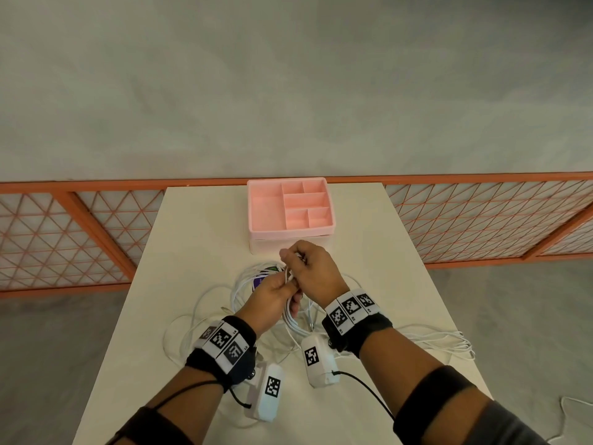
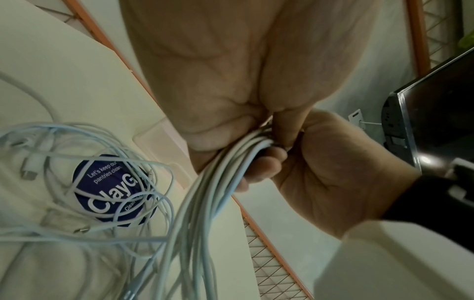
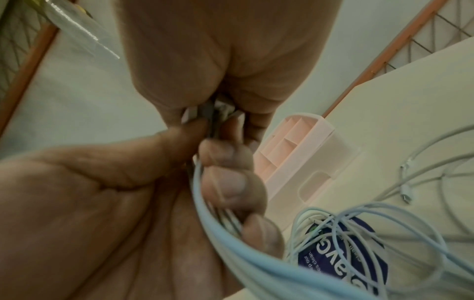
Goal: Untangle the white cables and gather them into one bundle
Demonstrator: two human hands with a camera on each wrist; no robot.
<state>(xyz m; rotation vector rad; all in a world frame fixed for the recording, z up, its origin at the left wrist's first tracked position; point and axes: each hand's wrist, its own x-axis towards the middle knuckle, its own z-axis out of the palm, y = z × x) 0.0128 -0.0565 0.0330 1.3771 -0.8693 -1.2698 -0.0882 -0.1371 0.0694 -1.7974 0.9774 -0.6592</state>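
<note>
Both hands up over the table, gathering white cables into one bunch.

Your left hand is clenched round several strands; keep that fist tight while your right hand pinches the upper ends and feeds in more (slowly, loops snag). The remaining tangle lies on a blue round sticker, with stray loops at the right edge. Which connectors the fingers cover can't be made out.
</note>
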